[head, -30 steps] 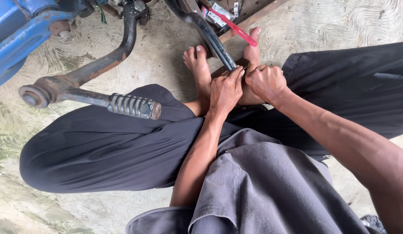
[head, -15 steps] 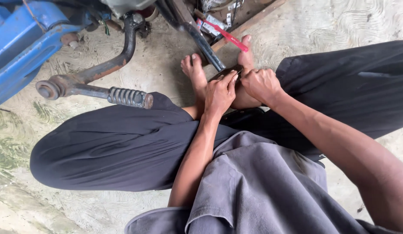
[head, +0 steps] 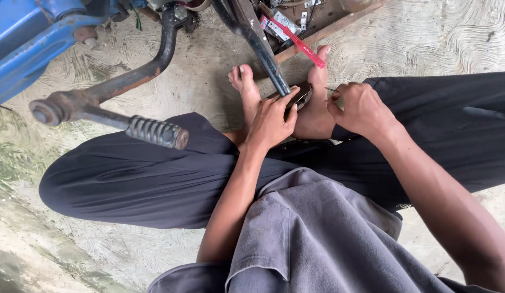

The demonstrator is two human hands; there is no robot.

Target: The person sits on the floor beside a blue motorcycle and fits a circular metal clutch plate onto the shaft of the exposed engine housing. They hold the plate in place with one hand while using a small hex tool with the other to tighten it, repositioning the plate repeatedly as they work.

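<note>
Between bare feet, left hand (head: 271, 119) on dark part (head: 298, 96), black bar (head: 260, 46) crossing, red tool (head: 301, 46) nr.

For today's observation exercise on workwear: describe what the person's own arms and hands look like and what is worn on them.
Both arms are bare from elbow to fingertips. The left hand and right hand wear no gloves, rings, watch or bands. No sleeves reach the forearms. A loose grey shirt covers the torso, and dark trousers cover the legs.
</note>
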